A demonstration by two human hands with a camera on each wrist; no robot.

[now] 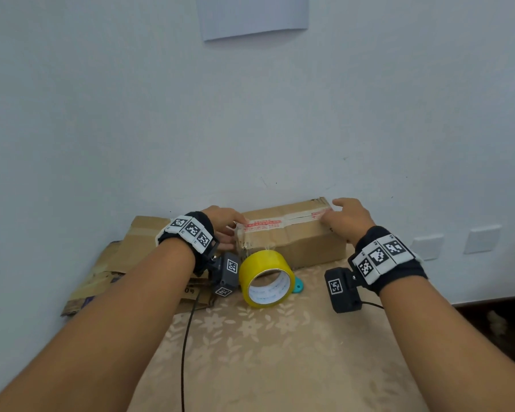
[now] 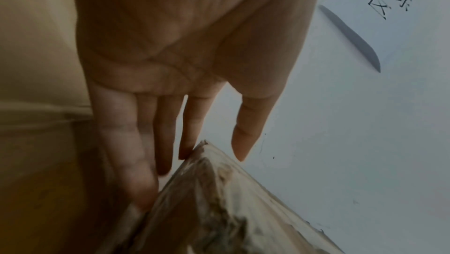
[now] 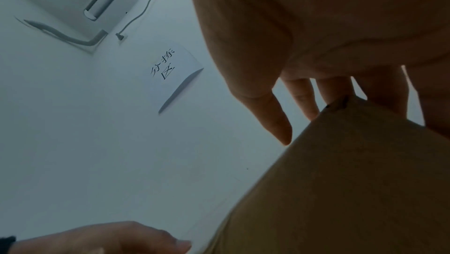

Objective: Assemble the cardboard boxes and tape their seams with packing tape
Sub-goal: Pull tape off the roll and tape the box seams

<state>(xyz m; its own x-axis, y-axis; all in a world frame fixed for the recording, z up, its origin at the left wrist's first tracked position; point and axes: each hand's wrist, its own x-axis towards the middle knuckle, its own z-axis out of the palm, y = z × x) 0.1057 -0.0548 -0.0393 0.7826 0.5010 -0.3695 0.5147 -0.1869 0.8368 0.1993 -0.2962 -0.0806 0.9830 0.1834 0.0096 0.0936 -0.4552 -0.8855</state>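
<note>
A long brown cardboard box [image 1: 292, 233] lies against the wall, with red-printed tape along its top seam. My left hand [image 1: 225, 226] holds the box's left end with straight fingers [image 2: 126, 152] flat against the worn, taped corner [image 2: 207, 190]. My right hand [image 1: 345, 217] rests on the right end, its fingers [image 3: 302, 96] spread over the top corner [image 3: 340, 142]. A yellow roll of packing tape [image 1: 265, 278] stands on edge in front of the box, between my wrists.
Flattened cardboard [image 1: 125, 263] is piled at the left against the wall. A teal object [image 1: 298, 285] peeks out behind the roll. A beige flowered cloth [image 1: 265, 352] covers the table, and a black cable [image 1: 186, 337] runs across it. A paper sheet [image 1: 252, 16] hangs on the wall.
</note>
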